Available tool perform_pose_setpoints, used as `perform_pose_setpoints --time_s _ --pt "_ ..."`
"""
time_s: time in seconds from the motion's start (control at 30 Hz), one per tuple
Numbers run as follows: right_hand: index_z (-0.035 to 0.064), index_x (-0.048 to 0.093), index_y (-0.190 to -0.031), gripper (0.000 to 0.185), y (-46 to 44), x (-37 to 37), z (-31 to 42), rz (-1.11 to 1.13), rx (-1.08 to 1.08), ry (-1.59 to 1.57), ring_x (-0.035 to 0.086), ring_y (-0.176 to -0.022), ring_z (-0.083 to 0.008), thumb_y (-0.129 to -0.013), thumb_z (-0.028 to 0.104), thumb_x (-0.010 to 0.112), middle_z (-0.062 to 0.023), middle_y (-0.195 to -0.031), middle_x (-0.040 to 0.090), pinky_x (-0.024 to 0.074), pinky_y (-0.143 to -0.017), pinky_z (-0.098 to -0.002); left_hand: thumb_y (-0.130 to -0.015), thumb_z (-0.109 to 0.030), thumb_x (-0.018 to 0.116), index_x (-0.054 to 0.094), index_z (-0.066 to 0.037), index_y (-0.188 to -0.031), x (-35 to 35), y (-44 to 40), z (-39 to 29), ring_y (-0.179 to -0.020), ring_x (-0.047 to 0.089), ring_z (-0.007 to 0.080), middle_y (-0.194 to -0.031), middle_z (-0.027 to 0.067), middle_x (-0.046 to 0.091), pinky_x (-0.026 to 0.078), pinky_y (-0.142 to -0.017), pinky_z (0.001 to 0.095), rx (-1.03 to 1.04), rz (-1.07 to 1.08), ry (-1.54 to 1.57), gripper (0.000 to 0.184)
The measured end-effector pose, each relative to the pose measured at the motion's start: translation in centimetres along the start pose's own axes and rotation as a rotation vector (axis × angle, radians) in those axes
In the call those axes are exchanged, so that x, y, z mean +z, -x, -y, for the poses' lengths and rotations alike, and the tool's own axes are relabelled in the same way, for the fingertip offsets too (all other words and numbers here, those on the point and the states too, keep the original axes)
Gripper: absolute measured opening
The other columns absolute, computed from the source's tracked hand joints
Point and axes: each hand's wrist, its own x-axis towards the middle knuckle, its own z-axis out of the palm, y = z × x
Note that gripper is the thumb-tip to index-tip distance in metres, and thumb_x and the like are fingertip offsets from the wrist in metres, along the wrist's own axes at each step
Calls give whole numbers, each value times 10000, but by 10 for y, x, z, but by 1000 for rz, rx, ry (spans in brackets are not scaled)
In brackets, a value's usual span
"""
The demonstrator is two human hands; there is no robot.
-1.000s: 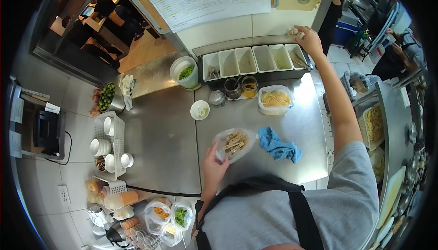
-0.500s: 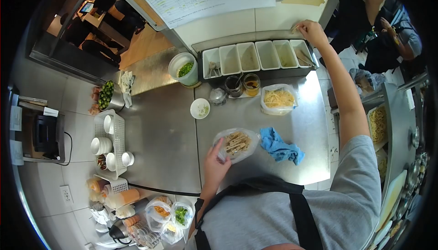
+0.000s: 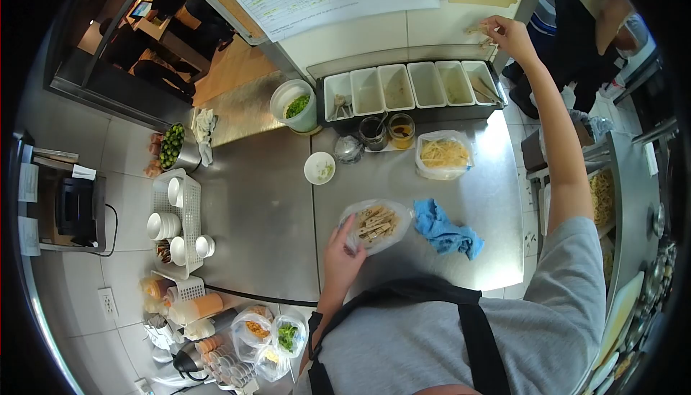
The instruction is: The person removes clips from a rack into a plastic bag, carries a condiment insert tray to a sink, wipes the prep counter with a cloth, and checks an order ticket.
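Note:
In my left hand [image 3: 344, 254] is a round container lined with a clear plastic bag [image 3: 400, 216]. My fingers curl over its left rim. Inside lies a heap of thin pale-brown pieces that look like wooden clothespins [image 3: 377, 223]. My right hand [image 3: 508, 35] is stretched out to the far right, at the tiled wall above the row of white bins [image 3: 429, 85]. Its fingers pinch a small pale piece [image 3: 476, 30] of similar colour, too small to make out fully. A crumpled blue cloth [image 3: 446, 230] lies just right of the bagged container.
Ahead stand a bag-lined tub of yellow shreds [image 3: 444, 155], two sauce jars [image 3: 401, 131] and a white bowl [image 3: 319, 168]. A bucket of chopped greens [image 3: 294, 105] is at the back left. White cups fill a basket [image 3: 191, 211] on the left. People stand at the far right.
My right hand has moved slightly right and up along the wall. The camera view has shifted a little. My left hand keeps hold of the bagged container.

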Motion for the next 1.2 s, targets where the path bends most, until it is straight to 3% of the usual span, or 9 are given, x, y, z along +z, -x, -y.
perform_pose_setpoints --time_s 0.2,0.27,0.47,0.63,0.7,0.77,0.83,1.0,1.2 --pt "1 689 -967 119 135 25 119 157 129 -616 594 -589 -56 -864 33 640 -22 -733 671 501 -553 -210 -745 -126 734 537 -101 -1309 -4 6 -38 -1150 492 347 -1332 157 463 400 -978 397 405 -338 -410 598" --pt "-16 687 -978 129 191 43 160 294 257 -872 610 -629 -67 -859 19 650 -43 -801 689 512 -598 -201 -736 -108 749 533 -109 -1316 -3 2 -56 -1174 503 300 -1327 154 468 435 -952 380 532 -313 -257 618" --pt "-30 686 -1020 176 288 50 224 354 441 -1004 609 -646 -62 -885 77 646 -42 -815 683 505 -619 -198 -844 -65 663 611 -82 -1232 14 3 -92 -830 623 185 -1029 117 613 518 -691 280 586 71 158 391" --pt "-45 674 -1037 223 317 0 219 225 483 -810 620 -643 -80 -919 132 605 -69 -834 692 517 -635 -223 -895 -72 622 629 -29 -1186 33 21 -78 -704 593 99 -919 65 649 521 -627 231 345 215 477 294" --pt "-49 666 -1031 216 326 -33 195 152 532 -956 631 -616 -110 -930 118 573 -83 -878 696 536 -646 -251 -912 -82 604 615 -32 -1208 35 26 -73 -692 587 91 -926 63 650 530 -622 231 245 273 626 301" --pt "-21 670 -1016 197 350 -56 117 149 417 -1475 651 -707 -130 -926 120 567 -85 -940 685 547 -691 -276 -927 -93 586 606 -17 -1211 32 27 -68 -696 587 89 -962 74 655 540 -624 234 169 330 734 295" --pt "21 686 -997 169 359 -58 83 -45 708 -1191 658 -859 -164 -879 112 608 -81 -969 673 542 -735 -308 -934 -92 569 580 -16 -1242 30 31 -66 -707 593 98 -1010 109 648 546 -624 243 133 345 772 317" --pt "70 696 -1032 272 421 -60 5 -29 693 609 655 -911 -193 -760 75 691 -89 -1020 677 517 -781 -294 -941 -89 536 510 -19 -1303 25 35 -53 -721 597 106 -1057 136 628 554 -637 259 109 339 796 370" --pt "53 664 -1108 333 390 -38 69 -18 533 -326 657 -863 -134 -780 48 721 -55 -918 671 516 -755 -247 -938 -101 533 448 -38 -1329 23 42 -43 -684 574 90 -983 104 617 539 -624 252 4 446 780 405"
